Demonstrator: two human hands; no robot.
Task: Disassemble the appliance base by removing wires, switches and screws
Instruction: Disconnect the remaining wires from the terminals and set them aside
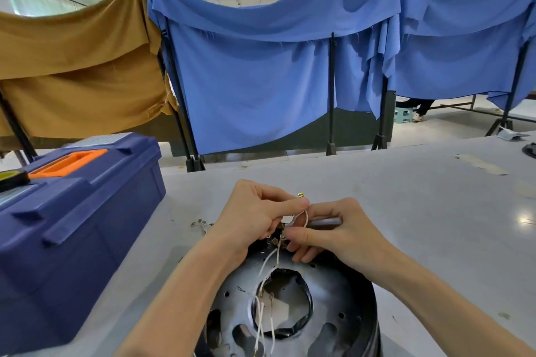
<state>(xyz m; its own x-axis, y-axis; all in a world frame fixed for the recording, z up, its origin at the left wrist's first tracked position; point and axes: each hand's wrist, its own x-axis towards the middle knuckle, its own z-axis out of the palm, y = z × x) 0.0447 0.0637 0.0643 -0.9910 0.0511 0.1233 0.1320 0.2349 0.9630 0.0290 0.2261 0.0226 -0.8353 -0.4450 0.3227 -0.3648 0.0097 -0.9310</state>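
Note:
The round appliance base [324, 295] lies open side up at the near edge of the grey table [406, 197], its metal plate showing a large centre hole and several smaller holes. White wires [268, 266] run from the centre hole up to the far rim. My left hand [255, 217] pinches a white wire with a brass terminal [301, 195] at its tip. My right hand [330, 229] grips a slim grey tool [326, 222] and touches the same wire cluster. A small dark switch part between the two hands is mostly hidden by fingers.
A blue toolbox [72, 226] with an orange handle stands at the left. Several loose screws [201, 224] lie on the table beside my left hand. Blue and tan cloths hang on black stands [331, 95] behind the table. A dark object [529, 151] sits at the far right edge.

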